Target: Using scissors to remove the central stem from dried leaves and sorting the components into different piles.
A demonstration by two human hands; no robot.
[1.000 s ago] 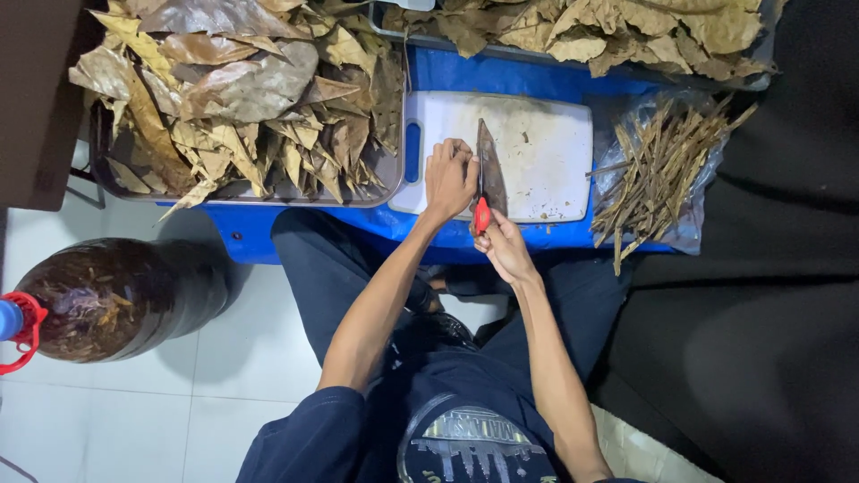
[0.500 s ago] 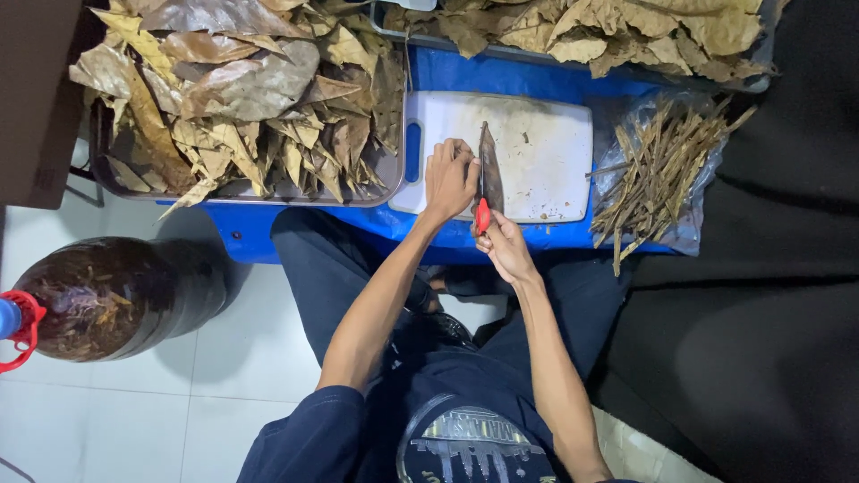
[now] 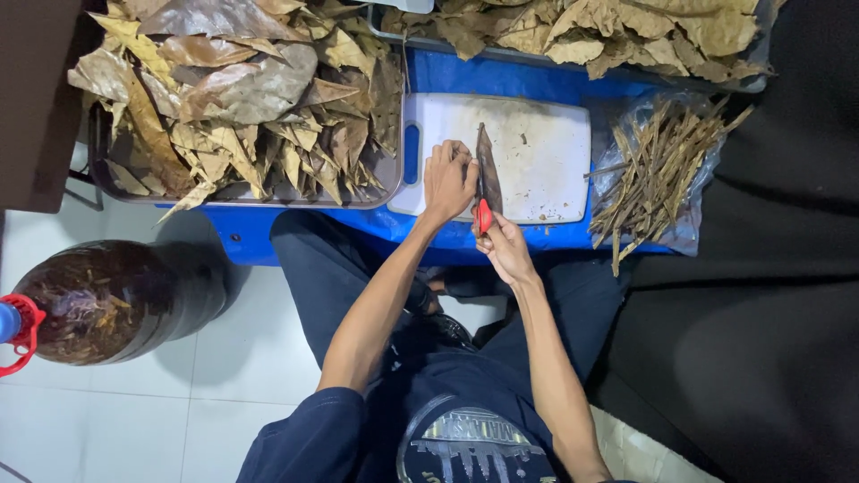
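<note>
Now, left hand (image 3: 449,179) pressed flat on a long brown leaf (image 3: 488,165) lying on the white cutting board (image 3: 546,143); right hand (image 3: 506,246) closed round a red-handled tool (image 3: 484,217). Tray of dry leaves (image 3: 242,107) just left, stems (image 3: 658,165) right.

dark navy short-sleeved shirt with a pale printed chest graphic, dark navy trousers

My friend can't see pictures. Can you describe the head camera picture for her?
A seated person's left hand presses a brown leaf on a white cutting board, while the right hand holds a red-handled tool. Trays of dry leaves and a pile of stems lie nearby.
</note>
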